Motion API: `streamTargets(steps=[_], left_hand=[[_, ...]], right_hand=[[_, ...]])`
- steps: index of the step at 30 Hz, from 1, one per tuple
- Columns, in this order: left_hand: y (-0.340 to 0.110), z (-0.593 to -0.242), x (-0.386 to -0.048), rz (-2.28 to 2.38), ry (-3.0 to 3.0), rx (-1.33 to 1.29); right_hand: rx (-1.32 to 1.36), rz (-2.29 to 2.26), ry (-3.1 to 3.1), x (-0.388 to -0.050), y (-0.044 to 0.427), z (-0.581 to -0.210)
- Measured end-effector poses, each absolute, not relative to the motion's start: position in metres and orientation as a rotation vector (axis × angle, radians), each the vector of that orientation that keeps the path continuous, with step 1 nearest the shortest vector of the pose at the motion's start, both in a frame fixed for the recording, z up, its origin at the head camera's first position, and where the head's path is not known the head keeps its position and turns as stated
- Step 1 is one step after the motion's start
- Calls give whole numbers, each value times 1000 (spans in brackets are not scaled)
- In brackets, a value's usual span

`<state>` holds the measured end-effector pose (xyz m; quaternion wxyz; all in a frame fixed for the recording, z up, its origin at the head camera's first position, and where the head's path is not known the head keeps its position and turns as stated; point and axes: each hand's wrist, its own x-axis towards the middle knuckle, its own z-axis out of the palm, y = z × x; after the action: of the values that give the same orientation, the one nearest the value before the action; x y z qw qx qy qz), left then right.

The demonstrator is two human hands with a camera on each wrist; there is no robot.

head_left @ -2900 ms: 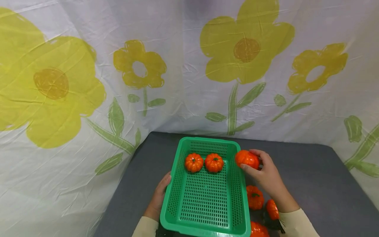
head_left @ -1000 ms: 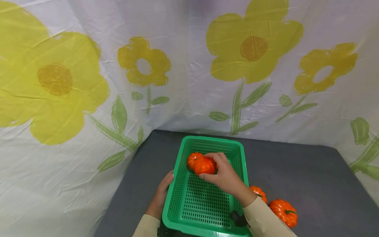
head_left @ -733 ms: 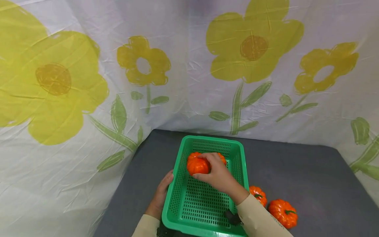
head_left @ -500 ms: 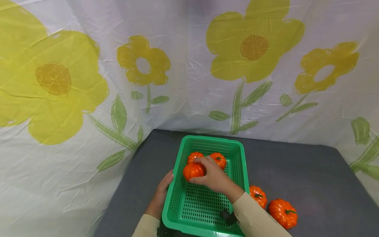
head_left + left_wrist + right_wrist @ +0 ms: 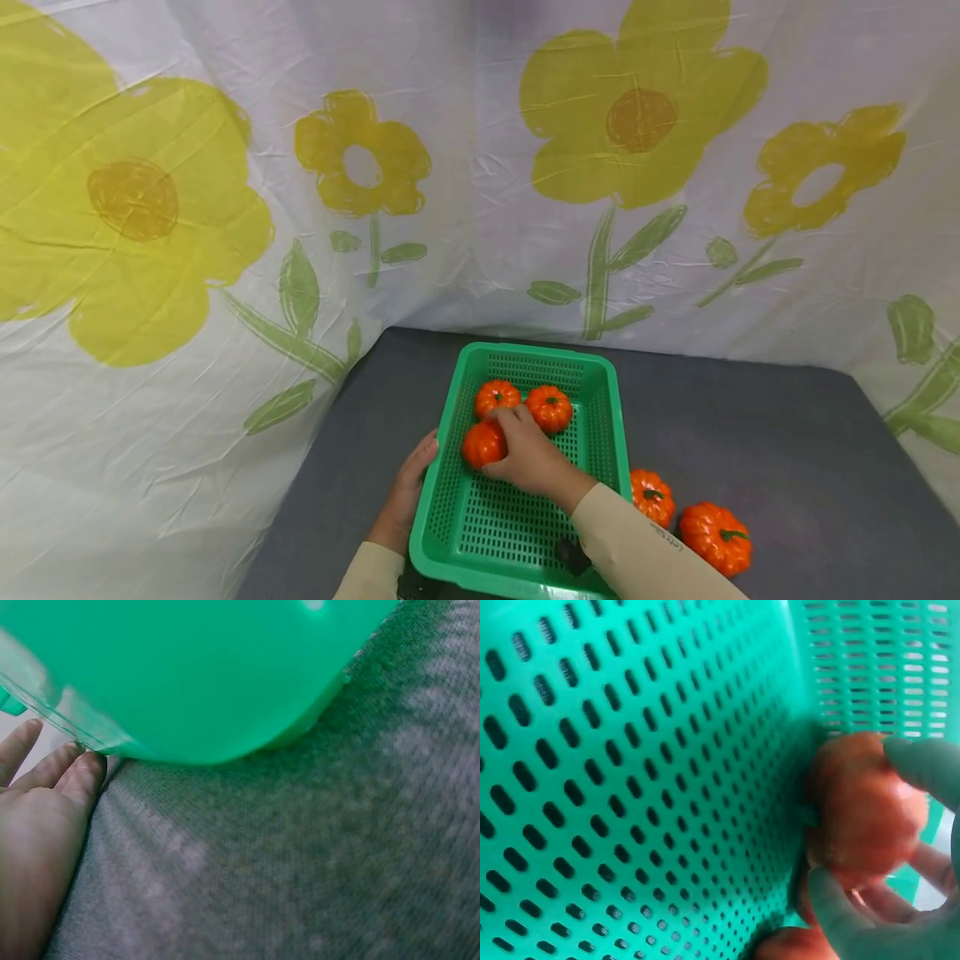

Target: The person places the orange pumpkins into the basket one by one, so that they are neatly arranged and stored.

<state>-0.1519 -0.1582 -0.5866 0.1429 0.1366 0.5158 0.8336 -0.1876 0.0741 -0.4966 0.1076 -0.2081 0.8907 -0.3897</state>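
Observation:
My right hand (image 5: 534,458) grips a small orange pumpkin (image 5: 482,445) low inside the green plastic basket (image 5: 618,433), near its left wall. In the right wrist view, thumb and fingers lie around that pumpkin (image 5: 866,814), which sits close to the slotted floor; whether it touches is unclear. Two more pumpkins, one at the back left (image 5: 497,398) and one to its right (image 5: 550,409), rest in the basket's far end. My left hand (image 5: 405,487) touches the basket's left side from outside; the left wrist view shows its fingers (image 5: 49,766) fairly straight against the wall.
Right of the basket, one pumpkin (image 5: 652,497) lies close to its wall and another (image 5: 716,537) farther right, on the dark grey tabletop (image 5: 795,467). A flower-printed white cloth (image 5: 465,208) hangs behind and at the sides. A dark wrist device (image 5: 573,557) hangs below my right sleeve.
My right hand has carried the pumpkin from beyond the basket's right rim to inside on the left, then lower and nearer. The left hand has stayed at the basket's side.

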Motion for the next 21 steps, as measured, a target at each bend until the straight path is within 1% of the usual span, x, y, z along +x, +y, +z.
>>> streamTargets(steps=[7, 21], left_hand=[[-160, -588, -153, 2398, 1480, 430], [-158, -587, -153, 2406, 1483, 412]], right_hand=[[-523, -1160, 2648, -188, 71, -498], [-528, -1177, 2624, -190, 75, -494]])
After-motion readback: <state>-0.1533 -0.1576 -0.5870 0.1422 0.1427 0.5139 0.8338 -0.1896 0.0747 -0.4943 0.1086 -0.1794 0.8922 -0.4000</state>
